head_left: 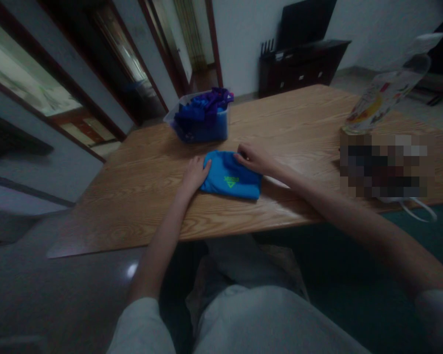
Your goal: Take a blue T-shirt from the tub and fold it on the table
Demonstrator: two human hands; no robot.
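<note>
On the table in front of me lies a flat, folded piece of bright blue fabric (pixel 227 174), with a yellow-green triangle logo and lettering facing up. I cannot tell whether it is a garment or a bag. My left hand (pixel 194 173) grips its left edge, thumb on top and the other fingers along the side. At the far right edge, my right hand (pixel 254 158) has its fingers curled and pinched on the fabric. Behind it stands a clear plastic bin (pixel 173 118) heaped with blue and purple fabric (pixel 206 108).
The wooden table (pixel 140 196) ends close to my body. On its right stand a tall transparent printed container (pixel 380 96) and a blurred-out patch of items, with a white loop (pixel 421 211) hanging near the edge. A dark cabinet (pixel 302 69) with a screen is beyond.
</note>
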